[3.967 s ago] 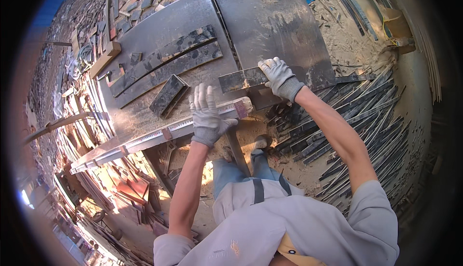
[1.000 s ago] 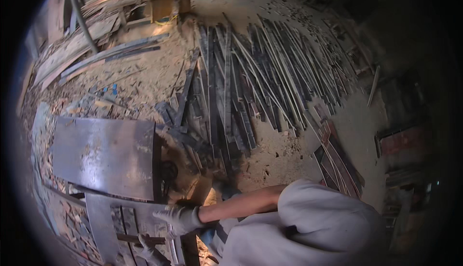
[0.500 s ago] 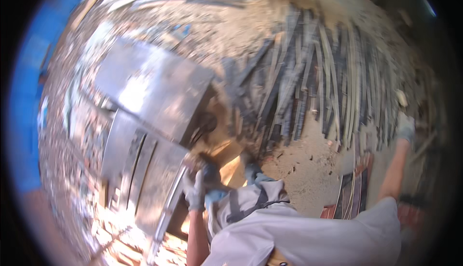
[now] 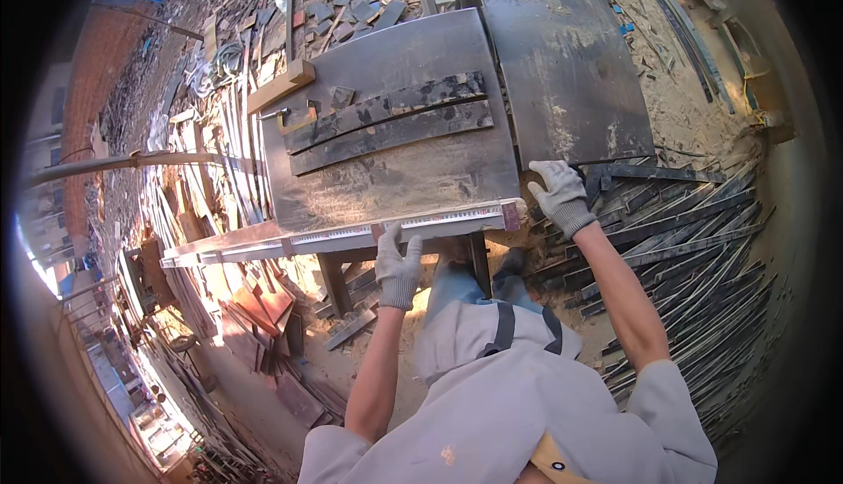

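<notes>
My left hand, in a grey knitted glove, is at the front edge of a worn metal-topped saw table. Its fingers are apart and reach up over a ruler strip fixed along that edge. My right hand, gloved alike, is beside the near corner of the second dark tabletop; its fingers are stretched out, and nothing shows in them. Two dark flat wood strips lie side by side on the first top. Beyond their left end are a wooden block and a small metal-and-wood tool.
Many long dark strips are piled on the ground to my right. Reddish boards and pale slats lie to the left. Scrap pieces are scattered behind the table. A pole juts in from the left.
The view has swung toward the table, which now lies straight ahead. My right hand has come in from far right, by the strip pile, to the tabletop's corner. My left hand stays near the front edge.
</notes>
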`<state>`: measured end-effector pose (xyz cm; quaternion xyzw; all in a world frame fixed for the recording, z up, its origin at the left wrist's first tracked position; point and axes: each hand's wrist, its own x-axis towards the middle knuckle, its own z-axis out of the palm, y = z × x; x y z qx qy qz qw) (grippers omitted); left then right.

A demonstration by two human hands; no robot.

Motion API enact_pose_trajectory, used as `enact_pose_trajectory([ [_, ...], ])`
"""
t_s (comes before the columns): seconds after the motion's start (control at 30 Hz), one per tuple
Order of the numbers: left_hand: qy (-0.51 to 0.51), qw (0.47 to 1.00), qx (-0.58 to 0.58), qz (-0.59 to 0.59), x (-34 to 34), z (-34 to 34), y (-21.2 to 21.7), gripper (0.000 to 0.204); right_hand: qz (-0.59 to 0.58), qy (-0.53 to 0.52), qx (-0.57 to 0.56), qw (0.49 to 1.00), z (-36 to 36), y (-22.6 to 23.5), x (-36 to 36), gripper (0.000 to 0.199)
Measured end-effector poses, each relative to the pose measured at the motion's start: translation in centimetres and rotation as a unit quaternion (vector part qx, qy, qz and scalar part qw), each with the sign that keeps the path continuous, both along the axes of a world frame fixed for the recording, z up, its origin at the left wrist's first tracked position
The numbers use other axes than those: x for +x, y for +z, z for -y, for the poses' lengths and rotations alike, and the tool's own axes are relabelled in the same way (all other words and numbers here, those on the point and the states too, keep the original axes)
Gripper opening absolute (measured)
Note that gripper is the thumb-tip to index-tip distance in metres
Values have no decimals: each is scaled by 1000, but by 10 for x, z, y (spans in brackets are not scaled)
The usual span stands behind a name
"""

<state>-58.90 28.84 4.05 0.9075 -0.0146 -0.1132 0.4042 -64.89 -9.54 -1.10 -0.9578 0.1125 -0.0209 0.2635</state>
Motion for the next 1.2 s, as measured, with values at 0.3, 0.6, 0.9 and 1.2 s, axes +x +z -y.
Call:
enact_pose_trajectory([
  [0.3, 147, 975, -156, -55, 0, -13, -7, 63, -184, 139, -220, 948, -51, 13, 212, 90],
  [0.6, 415, 573, -654, -268, 56, 92, -19, 58, -2, 210, 2, 978, -85, 104, 65, 50],
  [0.9, 35, 910, -409, -57, 76, 142, 61, 38, 141, 162, -19, 976, -46, 159, -24, 87],
  [1.2, -404, 882, 74, 229, 72, 192, 61, 31, -59, 139, -339, 928, 149, 135, -21, 76],
])
